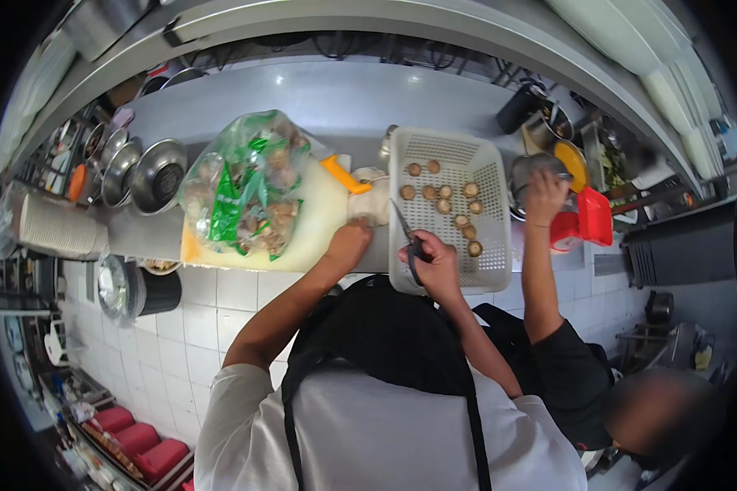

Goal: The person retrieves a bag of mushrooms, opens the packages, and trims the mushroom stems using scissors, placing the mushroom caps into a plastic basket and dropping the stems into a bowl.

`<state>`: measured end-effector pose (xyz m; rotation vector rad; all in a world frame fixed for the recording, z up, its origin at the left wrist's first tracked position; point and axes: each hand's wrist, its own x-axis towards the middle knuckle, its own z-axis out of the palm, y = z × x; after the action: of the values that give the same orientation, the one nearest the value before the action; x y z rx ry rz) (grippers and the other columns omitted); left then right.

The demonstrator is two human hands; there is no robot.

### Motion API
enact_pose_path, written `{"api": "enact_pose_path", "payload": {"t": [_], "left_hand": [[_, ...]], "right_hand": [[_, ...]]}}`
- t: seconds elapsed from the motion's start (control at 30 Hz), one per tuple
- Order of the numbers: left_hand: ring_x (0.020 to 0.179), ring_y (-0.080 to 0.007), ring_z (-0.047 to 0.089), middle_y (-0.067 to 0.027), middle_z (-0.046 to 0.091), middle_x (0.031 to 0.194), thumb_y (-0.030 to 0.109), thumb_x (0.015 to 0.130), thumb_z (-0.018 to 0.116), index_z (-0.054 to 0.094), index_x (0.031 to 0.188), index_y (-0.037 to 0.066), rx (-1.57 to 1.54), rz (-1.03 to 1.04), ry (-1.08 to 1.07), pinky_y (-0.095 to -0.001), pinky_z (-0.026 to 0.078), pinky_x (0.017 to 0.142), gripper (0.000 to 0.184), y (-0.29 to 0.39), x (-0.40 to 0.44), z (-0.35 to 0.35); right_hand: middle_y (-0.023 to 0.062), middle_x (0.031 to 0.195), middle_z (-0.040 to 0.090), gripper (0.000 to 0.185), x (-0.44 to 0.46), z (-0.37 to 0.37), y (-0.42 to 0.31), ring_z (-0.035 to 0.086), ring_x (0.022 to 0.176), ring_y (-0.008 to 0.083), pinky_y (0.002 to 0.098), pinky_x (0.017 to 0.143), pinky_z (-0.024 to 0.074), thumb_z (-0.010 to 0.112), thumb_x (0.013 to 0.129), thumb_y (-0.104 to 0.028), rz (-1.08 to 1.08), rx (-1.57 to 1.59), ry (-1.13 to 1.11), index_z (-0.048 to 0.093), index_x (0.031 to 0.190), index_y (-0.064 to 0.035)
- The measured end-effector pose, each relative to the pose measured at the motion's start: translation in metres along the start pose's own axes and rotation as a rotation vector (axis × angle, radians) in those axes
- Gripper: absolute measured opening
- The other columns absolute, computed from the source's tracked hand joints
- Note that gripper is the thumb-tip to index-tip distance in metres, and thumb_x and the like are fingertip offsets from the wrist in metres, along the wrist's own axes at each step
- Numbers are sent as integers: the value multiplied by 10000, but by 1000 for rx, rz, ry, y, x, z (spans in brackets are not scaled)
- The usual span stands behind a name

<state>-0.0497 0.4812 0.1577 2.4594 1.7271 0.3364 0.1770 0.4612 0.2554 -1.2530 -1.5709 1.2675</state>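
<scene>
My right hand (436, 267) grips a pair of scissors (415, 252) by the black handles, blades pointing up over the left side of a white perforated basket (499, 245). Several brown shiitake mushrooms (444, 206) lie spread inside the basket. My left hand (352, 243) is closed at the lower edge of a pale crumpled cloth (375, 200); what its fingers hold, if anything, is hidden. An orange handle (346, 174) lies at the cloth's upper left. Left of it, a clear plastic bag (246, 184) with green print and mushrooms inside sits on a cutting board (315, 217).
Metal bowls (160, 176) stand at the left near stacked containers (61, 222). At right, a co-worker's hand (546, 196) is over a dark round vessel, near a red container (594, 217) and a yellow lid (571, 165). A shelf edge (368, 15) runs across the top.
</scene>
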Motion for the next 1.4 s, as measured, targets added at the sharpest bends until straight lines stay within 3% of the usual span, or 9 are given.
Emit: {"api": "enact_pose_path", "payload": {"t": [0.27, 0.4, 0.57, 0.8, 0.93, 1.0, 1.07, 1.23, 1.4], "left_hand": [[806, -323, 696, -167, 659, 891, 40, 811, 653, 708, 832, 9, -214, -54, 174, -422, 584, 736, 66, -5, -5, -21], [816, -311, 702, -141, 691, 985, -8, 794, 702, 764, 992, 43, -526, -332, 502, -412, 567, 745, 214, 2, -38, -115], [773, -317, 690, -139, 684, 967, -56, 782, 711, 752, 972, 16, -346, -479, 851, -370, 561, 695, 207, -34, -83, -210], [773, -334, 685, -165, 695, 926, -47, 778, 698, 745, 933, 25, -302, -469, 588, -409, 548, 706, 177, -94, -102, -200], [820, -332, 700, -178, 721, 979, -42, 783, 669, 730, 1003, 22, -374, -497, 590, -402, 552, 738, 237, -115, -107, -166], [786, -172, 687, -112, 716, 910, -40, 854, 644, 702, 1059, 12, -567, -580, 521, -297, 543, 693, 220, -117, -112, -174], [791, -113, 649, -46, 689, 911, -20, 905, 639, 682, 1102, -4, -696, -558, 607, -258, 519, 708, 203, -140, -120, -158], [813, -84, 616, -15, 679, 968, -6, 918, 658, 683, 1105, -6, -907, -605, 644, -236, 500, 733, 188, -135, -135, -179], [781, -64, 594, -6, 669, 899, 15, 930, 662, 691, 1081, -4, -866, -633, 684, -225, 486, 710, 155, -122, -154, -174]], "right_hand": [[64, 939, 748, 423, -8, -5, -8, 677, 849, 104, 261, 780, 529, 782, 856, -13, -33, -120, 33, 605, 1239, 15], [69, 933, 742, 442, -14, -3, 10, 680, 885, 122, 278, 831, 527, 759, 857, 14, 57, 69, 57, 589, 1265, 2], [57, 930, 738, 425, -20, 8, 17, 663, 872, 102, 263, 821, 518, 767, 855, 6, 47, 101, 20, 600, 1246, -4], [69, 895, 739, 440, -22, 42, 1, 688, 844, 125, 285, 773, 537, 806, 836, -78, 12, -10, -4, 621, 1228, -3], [142, 860, 738, 430, -16, 31, -17, 718, 753, 216, 338, 694, 546, 809, 825, -132, -19, -318, 218, 649, 1213, -40], [170, 851, 730, 414, -7, 4, -19, 716, 729, 265, 374, 672, 544, 799, 822, -131, 8, -392, 419, 657, 1204, -57], [187, 856, 727, 401, 3, -31, -13, 716, 734, 311, 410, 667, 542, 789, 819, -129, 9, -473, 615, 662, 1194, -68], [207, 903, 734, 390, 34, -164, 26, 712, 841, 415, 498, 740, 542, 792, 799, -196, 88, -697, 1076, 653, 1132, -47], [227, 902, 733, 361, 77, -252, 60, 718, 879, 420, 521, 766, 561, 770, 786, -187, 335, -901, 1181, 634, 1092, -51]]}}
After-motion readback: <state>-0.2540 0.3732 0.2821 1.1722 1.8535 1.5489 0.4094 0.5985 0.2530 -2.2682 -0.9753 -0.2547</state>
